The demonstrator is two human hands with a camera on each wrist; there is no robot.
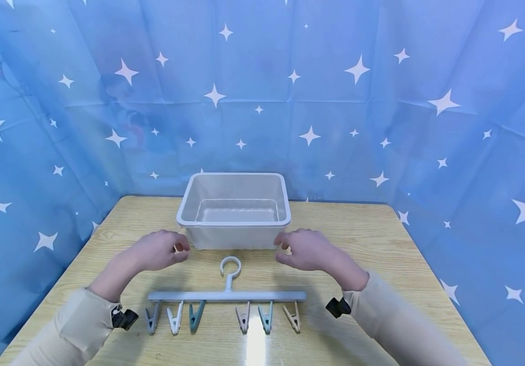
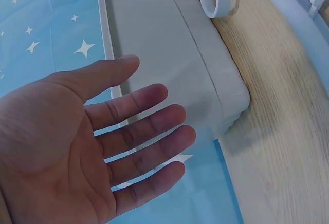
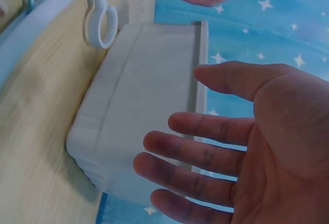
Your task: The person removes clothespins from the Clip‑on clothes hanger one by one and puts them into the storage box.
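A grey-white plastic bin stands at the back of the table, with nothing inside. My left hand is near its front left corner, fingers spread and relaxed in the left wrist view. Near the front right corner is my right hand, its fingers likewise loose and apart. Both palms hold nothing. Between and in front of the hands lies a pale blue clip hanger with a round hook. Several clothespins in grey, white, teal, pinkish and beige hang off its bar, among them a teal clip.
The wooden table has its back edge close to a blue curtain with white stars, which also runs along both sides. A bright light reflection falls on the tabletop in front of the hanger. Dark camera mounts sit at the wrists.
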